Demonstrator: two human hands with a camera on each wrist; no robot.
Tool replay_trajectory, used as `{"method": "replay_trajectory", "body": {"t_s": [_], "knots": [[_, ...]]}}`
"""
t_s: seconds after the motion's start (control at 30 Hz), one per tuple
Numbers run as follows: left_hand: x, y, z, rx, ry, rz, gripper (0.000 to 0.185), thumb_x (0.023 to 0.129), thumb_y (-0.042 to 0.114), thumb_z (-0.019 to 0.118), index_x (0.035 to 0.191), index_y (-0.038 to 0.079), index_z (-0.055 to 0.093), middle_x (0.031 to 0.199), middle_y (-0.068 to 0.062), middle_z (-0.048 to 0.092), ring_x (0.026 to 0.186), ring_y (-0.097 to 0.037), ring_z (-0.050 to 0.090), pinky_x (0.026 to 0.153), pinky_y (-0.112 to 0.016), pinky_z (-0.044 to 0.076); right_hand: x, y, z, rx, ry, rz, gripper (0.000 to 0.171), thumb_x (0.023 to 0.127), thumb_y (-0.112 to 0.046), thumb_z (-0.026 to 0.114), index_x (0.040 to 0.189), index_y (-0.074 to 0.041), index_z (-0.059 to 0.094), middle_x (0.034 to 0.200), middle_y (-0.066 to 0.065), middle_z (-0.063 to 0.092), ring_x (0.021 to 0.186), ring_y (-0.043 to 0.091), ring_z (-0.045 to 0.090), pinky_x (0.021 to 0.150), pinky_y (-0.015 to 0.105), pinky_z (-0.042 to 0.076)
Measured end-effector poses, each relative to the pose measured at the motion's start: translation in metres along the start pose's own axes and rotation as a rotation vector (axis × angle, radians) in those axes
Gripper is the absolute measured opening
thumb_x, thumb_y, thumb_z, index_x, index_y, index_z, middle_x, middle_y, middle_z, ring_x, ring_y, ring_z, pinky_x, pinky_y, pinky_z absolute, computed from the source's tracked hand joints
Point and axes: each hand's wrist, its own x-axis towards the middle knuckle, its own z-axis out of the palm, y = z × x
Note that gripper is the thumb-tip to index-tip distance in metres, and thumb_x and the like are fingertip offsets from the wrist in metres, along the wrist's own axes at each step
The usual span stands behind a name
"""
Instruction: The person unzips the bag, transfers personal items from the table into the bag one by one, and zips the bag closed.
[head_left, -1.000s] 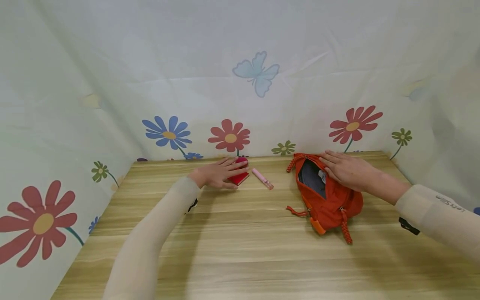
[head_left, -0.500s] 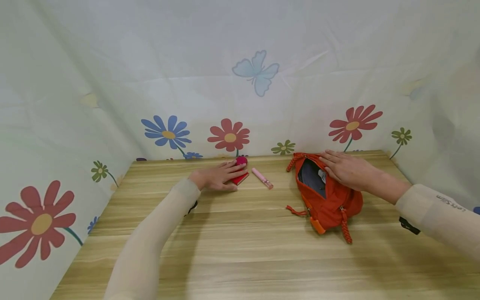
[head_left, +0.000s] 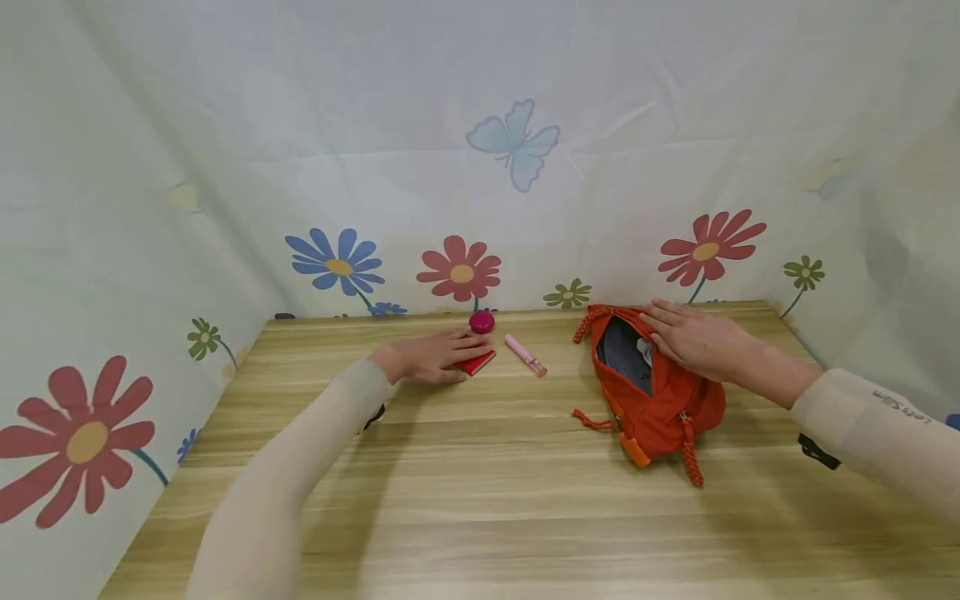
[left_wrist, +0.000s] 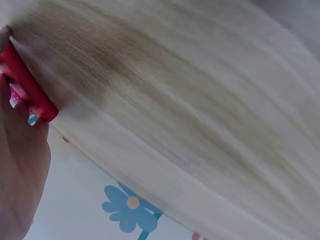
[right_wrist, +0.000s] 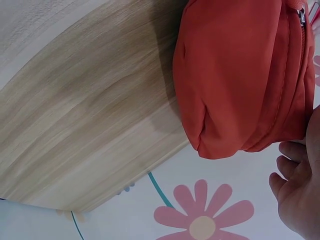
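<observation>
In the head view my left hand (head_left: 427, 357) lies over a small, flat red booklet-like item (head_left: 478, 362) near the table's back edge. The left wrist view shows the thumb at one side of this red item (left_wrist: 31, 85) and fingers across the other, pinching it. A round magenta case (head_left: 482, 322) sits just behind those fingers. My right hand (head_left: 701, 340) rests on the upper side of an orange-red bag (head_left: 667, 408), fingers extended by its unzipped mouth. In the right wrist view, fingertips touch the edge of the bag (right_wrist: 230, 80); its far side is hidden.
A slim pink tube with a clear end (head_left: 525, 356) lies between the red item and the bag. Braided cord pulls (head_left: 691, 454) hang from the bag onto the wooden table (head_left: 480, 500). A flower-printed curtain (head_left: 375, 167) stands behind and at both sides.
My left hand has drawn slightly left and toward me, uncovering the round magenta case. The red item has shifted a little with it. My right hand and the bag stay still.
</observation>
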Motion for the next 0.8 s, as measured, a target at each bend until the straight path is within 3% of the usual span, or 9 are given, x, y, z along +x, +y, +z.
{"method": "replay_trajectory", "body": {"t_s": [0.17, 0.3, 0.53, 0.8], "knots": [[-0.009, 0.001, -0.001, 0.05, -0.026, 0.043, 0.067, 0.108, 0.042, 0.045, 0.164, 0.019, 0.019, 0.171, -0.004, 0.014, 0.157, -0.032, 0.01, 0.125, -0.046, 0.015, 0.0, -0.001, -0.001, -0.011, 0.002, -0.013, 0.051, 0.104, -0.019, 0.055, 0.146, 0.009, 0.047, 0.153, 0.028, 0.043, 0.143, 0.045, 0.038, 0.115, 0.055, 0.035], [-0.014, 0.004, -0.001, 0.108, 0.011, 0.08, 0.064, 0.107, 0.038, 0.049, 0.163, 0.016, 0.025, 0.169, -0.007, 0.021, 0.155, -0.034, 0.018, 0.123, -0.045, 0.022, 0.001, -0.002, -0.001, -0.011, 0.005, -0.017, 0.051, 0.104, -0.019, 0.055, 0.146, 0.01, 0.047, 0.153, 0.028, 0.043, 0.143, 0.045, 0.038, 0.115, 0.055, 0.035], [-0.016, 0.011, -0.001, 0.238, -0.012, 0.034, 0.064, 0.108, 0.037, 0.045, 0.164, 0.021, 0.019, 0.17, -0.003, 0.018, 0.155, -0.03, 0.02, 0.121, -0.042, 0.028, 0.001, -0.002, 0.002, 0.004, 0.008, -0.01, 0.051, 0.104, -0.019, 0.054, 0.146, 0.01, 0.047, 0.152, 0.028, 0.044, 0.143, 0.045, 0.039, 0.115, 0.055, 0.035], [-0.014, 0.019, -0.006, 0.496, -0.026, 0.022, 0.068, 0.105, 0.031, 0.055, 0.163, 0.014, 0.024, 0.168, -0.007, 0.025, 0.153, -0.029, 0.026, 0.12, -0.045, 0.03, 0.0, 0.0, 0.002, 0.001, 0.026, -0.007, 0.051, 0.104, -0.019, 0.055, 0.146, 0.009, 0.047, 0.152, 0.028, 0.045, 0.142, 0.045, 0.04, 0.114, 0.055, 0.036]]}}
